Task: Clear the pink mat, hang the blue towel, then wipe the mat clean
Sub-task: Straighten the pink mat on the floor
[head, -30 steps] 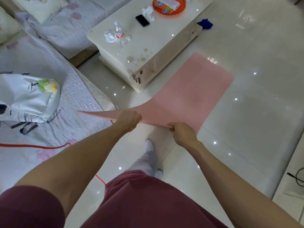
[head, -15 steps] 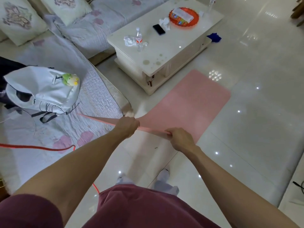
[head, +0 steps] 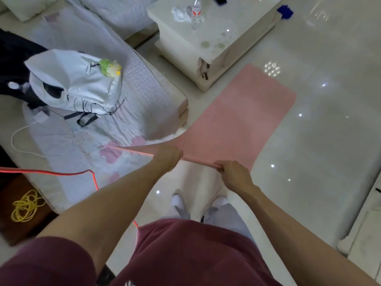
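The pink mat stretches across the glossy floor from my hands toward the coffee table, with nothing lying on it. Its near end is lifted off the floor. My left hand grips that raised near edge, and my right hand pinches the same edge a little to the right. The mat's left corner sticks out over the sofa. A blue cloth lies on the floor beyond the coffee table's right corner.
A white coffee table holds a water bottle and crumpled tissues. A sofa at left carries a white backpack. A red cable and yellow cord lie at left. My feet stand below the mat's edge.
I have stepped back with the mat's near edge in both hands, dragging the mat toward me. The view tilted down, so the coffee table sits higher in view.
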`<state>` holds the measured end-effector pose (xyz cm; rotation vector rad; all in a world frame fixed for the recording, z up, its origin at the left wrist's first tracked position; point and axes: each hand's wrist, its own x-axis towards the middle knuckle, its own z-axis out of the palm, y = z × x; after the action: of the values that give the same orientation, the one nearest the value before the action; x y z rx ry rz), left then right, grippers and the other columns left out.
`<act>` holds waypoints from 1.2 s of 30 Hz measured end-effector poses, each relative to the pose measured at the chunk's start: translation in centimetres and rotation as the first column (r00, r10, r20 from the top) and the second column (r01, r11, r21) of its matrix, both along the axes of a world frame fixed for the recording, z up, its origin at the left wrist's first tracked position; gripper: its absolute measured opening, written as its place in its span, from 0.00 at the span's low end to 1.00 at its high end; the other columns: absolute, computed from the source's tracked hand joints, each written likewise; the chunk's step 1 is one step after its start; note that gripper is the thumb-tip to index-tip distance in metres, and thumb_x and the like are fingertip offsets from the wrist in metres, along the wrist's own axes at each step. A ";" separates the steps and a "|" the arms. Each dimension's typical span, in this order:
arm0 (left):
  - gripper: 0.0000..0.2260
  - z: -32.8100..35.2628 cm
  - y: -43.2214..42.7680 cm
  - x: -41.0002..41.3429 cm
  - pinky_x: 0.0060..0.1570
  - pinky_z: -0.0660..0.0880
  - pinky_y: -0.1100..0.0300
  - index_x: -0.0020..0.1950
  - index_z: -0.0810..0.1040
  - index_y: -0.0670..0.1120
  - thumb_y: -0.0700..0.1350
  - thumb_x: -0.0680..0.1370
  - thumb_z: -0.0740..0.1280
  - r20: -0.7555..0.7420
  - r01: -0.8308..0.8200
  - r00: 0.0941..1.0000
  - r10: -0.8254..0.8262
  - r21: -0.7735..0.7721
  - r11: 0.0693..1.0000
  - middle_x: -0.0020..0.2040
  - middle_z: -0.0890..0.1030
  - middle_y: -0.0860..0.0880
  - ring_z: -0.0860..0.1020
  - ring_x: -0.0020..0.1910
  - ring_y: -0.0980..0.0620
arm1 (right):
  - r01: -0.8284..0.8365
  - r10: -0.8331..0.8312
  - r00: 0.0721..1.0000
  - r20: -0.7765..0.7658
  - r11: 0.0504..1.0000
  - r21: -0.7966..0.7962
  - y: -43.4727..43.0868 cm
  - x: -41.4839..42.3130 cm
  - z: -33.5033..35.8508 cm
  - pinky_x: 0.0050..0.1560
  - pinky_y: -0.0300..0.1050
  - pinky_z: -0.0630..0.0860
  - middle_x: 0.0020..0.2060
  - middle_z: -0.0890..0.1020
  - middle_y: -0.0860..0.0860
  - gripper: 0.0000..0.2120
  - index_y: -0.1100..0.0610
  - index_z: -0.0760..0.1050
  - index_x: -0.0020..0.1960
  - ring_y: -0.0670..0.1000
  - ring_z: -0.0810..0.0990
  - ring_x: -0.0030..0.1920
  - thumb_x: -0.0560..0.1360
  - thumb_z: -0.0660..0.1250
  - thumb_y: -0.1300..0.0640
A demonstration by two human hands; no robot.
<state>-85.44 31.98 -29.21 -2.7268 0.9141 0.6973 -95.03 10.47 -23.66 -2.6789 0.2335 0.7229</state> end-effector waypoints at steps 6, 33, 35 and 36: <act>0.17 -1.2 5.0 -3.9 0.52 0.77 0.55 0.61 0.79 0.48 0.34 0.76 0.62 -0.028 -0.082 0.996 0.081 -0.039 0.996 0.55 0.82 0.49 0.81 0.54 0.46 | -0.047 0.048 0.999 -0.005 0.999 0.011 4.6 -2.6 -0.3 0.46 0.49 0.78 0.47 0.83 0.51 0.13 0.48 0.78 0.58 0.55 0.80 0.46 0.81 0.57 0.58; 0.22 -2.1 19.0 -27.8 0.55 0.75 0.53 0.61 0.78 0.47 0.28 0.73 0.62 -0.023 -0.543 0.838 0.544 0.037 0.839 0.63 0.74 0.43 0.70 0.65 0.44 | -0.316 0.316 0.947 0.065 0.949 -0.005 20.0 -20.7 -5.8 0.48 0.47 0.76 0.52 0.83 0.52 0.18 0.49 0.74 0.66 0.56 0.81 0.51 0.79 0.59 0.63; 0.21 -3.3 20.6 -28.8 0.48 0.77 0.52 0.62 0.77 0.46 0.28 0.74 0.61 -0.029 -0.526 0.849 0.528 0.045 0.849 0.58 0.78 0.47 0.65 0.69 0.46 | -0.324 0.324 0.944 0.064 0.946 -0.007 21.6 -21.6 -6.8 0.49 0.47 0.76 0.52 0.83 0.53 0.19 0.51 0.74 0.67 0.56 0.81 0.52 0.79 0.59 0.64; 0.21 -4.0 21.5 -29.3 0.47 0.78 0.53 0.63 0.76 0.46 0.28 0.74 0.61 -0.030 -0.515 0.855 0.517 0.056 0.855 0.57 0.78 0.47 0.64 0.69 0.47 | -0.324 0.324 0.944 0.069 0.946 -0.003 22.5 -22.1 -7.4 0.50 0.47 0.76 0.53 0.83 0.53 0.19 0.51 0.74 0.67 0.56 0.81 0.53 0.79 0.59 0.64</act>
<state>-114.71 53.47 -33.18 -2.9397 0.1435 0.8502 -117.10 32.97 -31.05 -2.7594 -0.2349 0.7190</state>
